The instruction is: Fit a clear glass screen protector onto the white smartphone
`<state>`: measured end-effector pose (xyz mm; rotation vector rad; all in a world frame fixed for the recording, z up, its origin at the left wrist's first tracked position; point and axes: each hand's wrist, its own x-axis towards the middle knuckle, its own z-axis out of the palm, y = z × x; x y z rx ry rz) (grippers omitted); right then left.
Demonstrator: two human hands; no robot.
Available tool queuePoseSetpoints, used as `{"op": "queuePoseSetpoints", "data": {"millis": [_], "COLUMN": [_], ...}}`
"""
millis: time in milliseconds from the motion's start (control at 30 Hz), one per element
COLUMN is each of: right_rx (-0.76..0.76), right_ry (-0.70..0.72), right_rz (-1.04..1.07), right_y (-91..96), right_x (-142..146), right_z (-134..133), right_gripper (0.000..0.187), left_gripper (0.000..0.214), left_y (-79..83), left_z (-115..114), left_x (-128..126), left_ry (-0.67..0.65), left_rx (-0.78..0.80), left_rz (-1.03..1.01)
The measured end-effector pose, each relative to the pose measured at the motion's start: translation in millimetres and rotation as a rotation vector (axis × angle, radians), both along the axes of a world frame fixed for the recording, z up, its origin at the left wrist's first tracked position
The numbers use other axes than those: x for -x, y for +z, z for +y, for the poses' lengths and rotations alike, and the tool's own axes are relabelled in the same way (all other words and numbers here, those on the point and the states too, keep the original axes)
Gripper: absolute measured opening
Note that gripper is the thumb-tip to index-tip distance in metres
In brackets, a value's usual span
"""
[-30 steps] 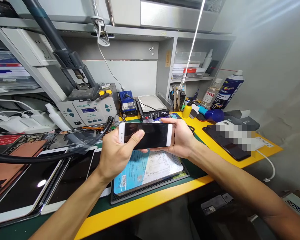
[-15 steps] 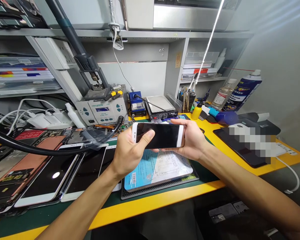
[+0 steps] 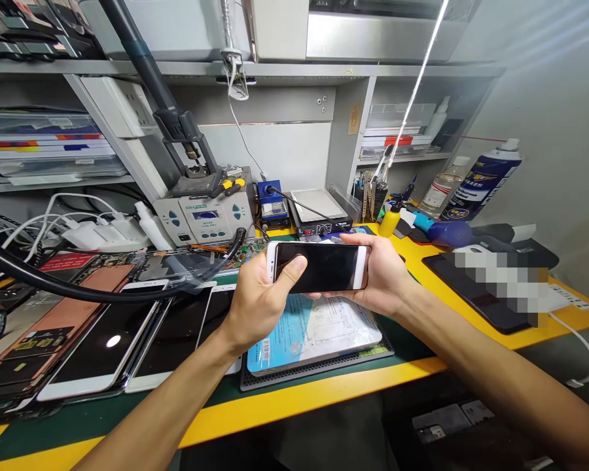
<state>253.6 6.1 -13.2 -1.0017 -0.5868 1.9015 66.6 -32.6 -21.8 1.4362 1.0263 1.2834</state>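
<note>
A white-framed smartphone (image 3: 330, 269) with a dark screen is held sideways above the workbench. My left hand (image 3: 262, 294) grips its left end, the thumb lying across the glass. Around the right end, my right hand (image 3: 385, 275) is closed, with its fingers along the top edge and underneath. The fingers behind the phone are mostly hidden. Below the phone lies a blue and white booklet or box (image 3: 314, 337) on a dark perforated pad (image 3: 275, 381).
Several phones, among them a white-edged one (image 3: 103, 340), lie at the left under a black hose (image 3: 69, 291). A rework station (image 3: 206, 212) stands behind. Right of my hands are a yellow bottle (image 3: 389, 222), a spray can (image 3: 488, 180) and a black tablet-like device (image 3: 471, 291).
The whole view has shifted slightly, so most things appear a little farther right. Both hands keep the same hold on the phone.
</note>
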Motion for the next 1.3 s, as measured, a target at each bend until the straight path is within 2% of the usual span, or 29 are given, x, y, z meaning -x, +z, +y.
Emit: {"op": "queuePoseSetpoints", "data": {"millis": [200, 300, 467, 533, 833, 1300], "right_rx": [0.003, -0.006, -0.038, -0.043, -0.028, -0.021], "right_ry": [0.007, 0.028, 0.050, 0.050, -0.004, -0.023], "right_rz": [0.003, -0.020, 0.024, 0.037, 0.044, 0.062], "right_y": [-0.2, 1.6, 2.2, 1.0, -3.2, -5.1], "right_x": [-1.7, -2.4, -2.5, -2.2, 0.8, 0.1], "right_z": [-0.5, -0.1, 0.3, 0.5, 1.9, 2.3], "right_gripper": [0.024, 0.025, 0.021, 0.021, 0.017, 0.016], "left_gripper": [0.025, 0.030, 0.039, 0.037, 0.031, 0.028], "left_y": [1.0, -0.9, -2.2, -1.5, -2.8, -2.4], "left_z": [-0.6, 1.1, 4.5, 4.5, 2.1, 1.0], "left_x": [0.7, -0.2, -2.8, -3.2, -1.3, -2.3], "left_ry": [0.042, 0.073, 0.242, 0.266, 0.149, 0.123], "left_rx": [-0.078, -0.062, -0.024, -0.026, -0.071, -0.076], "left_rz": [0.093, 0.113, 0.123, 0.118, 0.126, 0.108]}}
